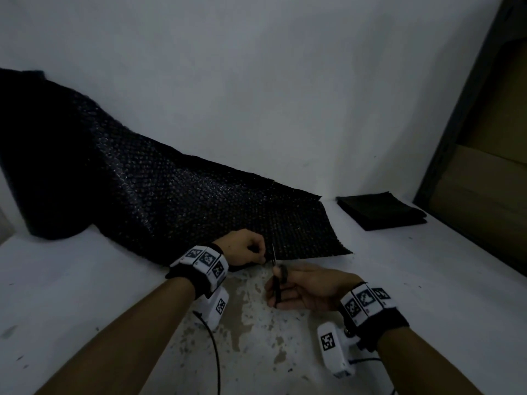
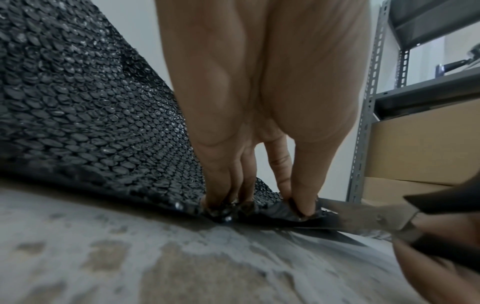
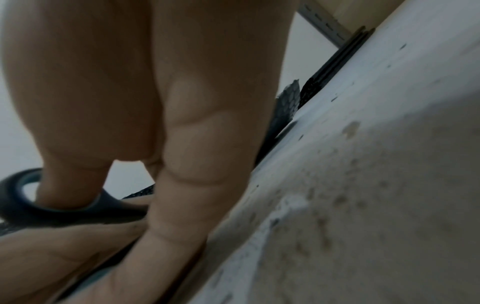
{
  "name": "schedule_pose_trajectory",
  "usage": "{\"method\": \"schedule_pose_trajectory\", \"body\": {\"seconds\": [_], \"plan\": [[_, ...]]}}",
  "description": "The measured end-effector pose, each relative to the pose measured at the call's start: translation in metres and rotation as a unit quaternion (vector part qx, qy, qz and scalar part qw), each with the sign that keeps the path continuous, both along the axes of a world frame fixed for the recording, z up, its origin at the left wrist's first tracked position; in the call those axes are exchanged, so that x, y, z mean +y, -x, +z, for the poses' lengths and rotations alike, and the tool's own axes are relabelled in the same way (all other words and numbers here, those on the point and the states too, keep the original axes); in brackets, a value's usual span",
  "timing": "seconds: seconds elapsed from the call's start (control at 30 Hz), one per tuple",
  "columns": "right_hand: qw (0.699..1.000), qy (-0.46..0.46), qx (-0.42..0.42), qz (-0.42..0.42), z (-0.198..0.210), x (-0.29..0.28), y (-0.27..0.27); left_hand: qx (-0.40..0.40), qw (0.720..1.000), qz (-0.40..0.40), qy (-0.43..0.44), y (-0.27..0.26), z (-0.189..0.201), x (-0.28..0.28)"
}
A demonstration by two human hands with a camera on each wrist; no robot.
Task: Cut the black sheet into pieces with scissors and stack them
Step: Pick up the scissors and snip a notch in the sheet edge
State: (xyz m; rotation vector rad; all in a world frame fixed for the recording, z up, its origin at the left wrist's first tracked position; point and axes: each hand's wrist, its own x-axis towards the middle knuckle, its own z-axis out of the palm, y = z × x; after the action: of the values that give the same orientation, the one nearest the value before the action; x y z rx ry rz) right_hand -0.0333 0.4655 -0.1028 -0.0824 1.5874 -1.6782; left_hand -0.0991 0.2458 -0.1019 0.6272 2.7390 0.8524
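A long black bubble-textured sheet [image 1: 176,201] unrolls from a roll at the far left across the white table. My left hand [image 1: 246,249] pinches the sheet's near edge [image 2: 233,205] between thumb and fingertips. My right hand [image 1: 302,286] grips black-handled scissors [image 1: 278,280], thumb through one handle ring [image 3: 23,197]. The blades [image 2: 345,218] stand parted at the sheet's near edge, just right of my left fingers. A stack of cut black pieces [image 1: 380,210] lies at the back right.
The white table [image 1: 399,266] has a worn, stained patch [image 1: 251,315] in front of me. A metal shelf [image 2: 369,115] with cardboard boxes [image 1: 484,178] stands at the right. A white wall rises behind the sheet.
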Motion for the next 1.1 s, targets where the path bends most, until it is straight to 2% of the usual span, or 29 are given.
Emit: {"method": "schedule_pose_trajectory", "body": {"seconds": [0.43, 0.7, 1.1], "plan": [[1.000, 0.002, 0.009, -0.023, 0.002, -0.001, -0.003, -0.021, 1.000, -0.016, -0.011, 0.001, -0.004, -0.003], [1.000, -0.019, 0.019, 0.005, 0.001, -0.002, 0.001, -0.017, 0.999, -0.028, -0.017, 0.001, -0.006, -0.005], [0.999, -0.029, 0.026, 0.005, 0.004, -0.007, 0.013, -0.014, 0.999, -0.030, -0.025, 0.002, -0.006, -0.005]]}}
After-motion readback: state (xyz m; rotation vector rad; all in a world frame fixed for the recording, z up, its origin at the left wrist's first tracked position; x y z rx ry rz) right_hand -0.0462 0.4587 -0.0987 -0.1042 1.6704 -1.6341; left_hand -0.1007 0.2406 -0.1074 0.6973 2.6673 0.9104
